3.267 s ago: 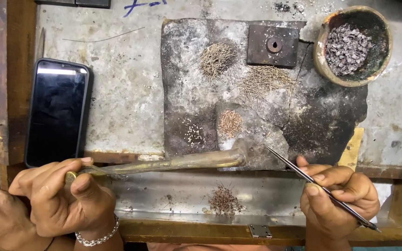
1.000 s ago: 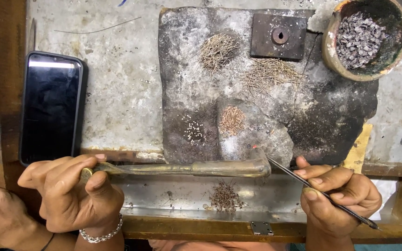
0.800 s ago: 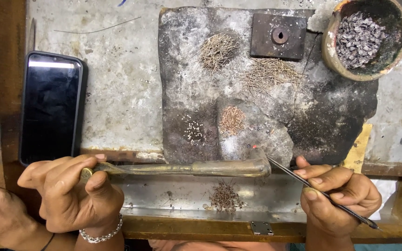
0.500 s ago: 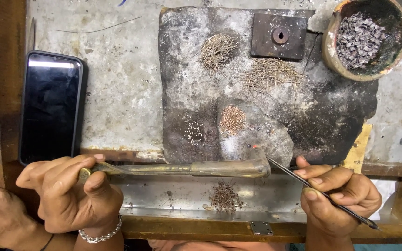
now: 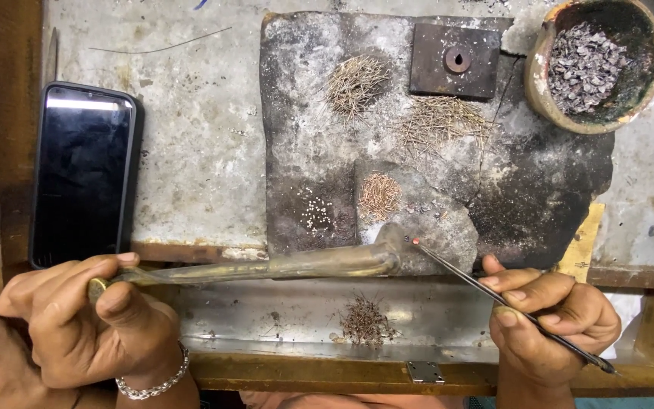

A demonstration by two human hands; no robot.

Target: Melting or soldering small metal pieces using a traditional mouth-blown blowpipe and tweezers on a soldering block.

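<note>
Left hand [image 5: 77, 326] fingers clamped on long brass blowpipe [image 5: 281, 265], its tip at the dark charred slab [image 5: 554, 189]. Right hand [image 5: 550, 322] fingers pinch thin metal tweezers [image 5: 493, 295], tips beside the pipe's end.

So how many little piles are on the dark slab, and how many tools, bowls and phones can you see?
Little piles on the dark slab: 4, namely wire bits, more wire bits, copper bits, tiny pale beads
Tools: 2, namely pipe in the left hand, tweezers in the right hand
Bowls: 1
Phones: 1
Total: 8
</note>
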